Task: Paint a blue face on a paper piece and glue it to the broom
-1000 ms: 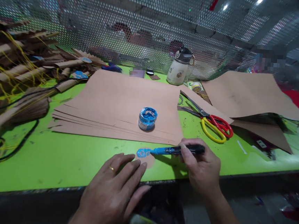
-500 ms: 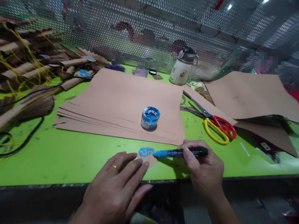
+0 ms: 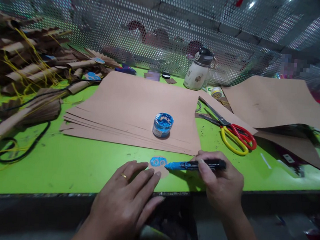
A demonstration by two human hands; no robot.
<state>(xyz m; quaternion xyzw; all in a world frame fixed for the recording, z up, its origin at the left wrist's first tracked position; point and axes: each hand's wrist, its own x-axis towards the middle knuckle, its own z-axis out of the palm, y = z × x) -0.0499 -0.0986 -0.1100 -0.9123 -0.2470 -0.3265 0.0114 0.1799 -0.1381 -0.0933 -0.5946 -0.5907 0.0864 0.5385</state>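
Note:
My right hand (image 3: 223, 181) grips a black marker (image 3: 195, 164) whose front end is coated in blue. Its tip meets the right side of a small round brown paper disc (image 3: 161, 171) near the table's front edge. Blue paint covers the disc's upper part, around two letter-like outlines. Fingers of my left hand (image 3: 128, 195) lie stretched out flat, the fingertips on the disc's lower left edge; a ring is on one finger. Beyond the disc, an open jar of blue paint (image 3: 162, 127) sits on a stack of brown paper sheets (image 3: 133, 106).
Scissors (image 3: 235, 138) with red and yellow handles lie right of the stack. A white bottle (image 3: 197, 73) stands at the back before a perforated metal screen (image 3: 101, 21). Brown paper rolls with yellow strings (image 3: 27, 63) pile up at left. Large brown sheets (image 3: 273, 100) lie at right.
The view has shifted slightly, moving the scene a little to the right. The marker tip remains at the disc's right side, and my left hand still rests on the disc.

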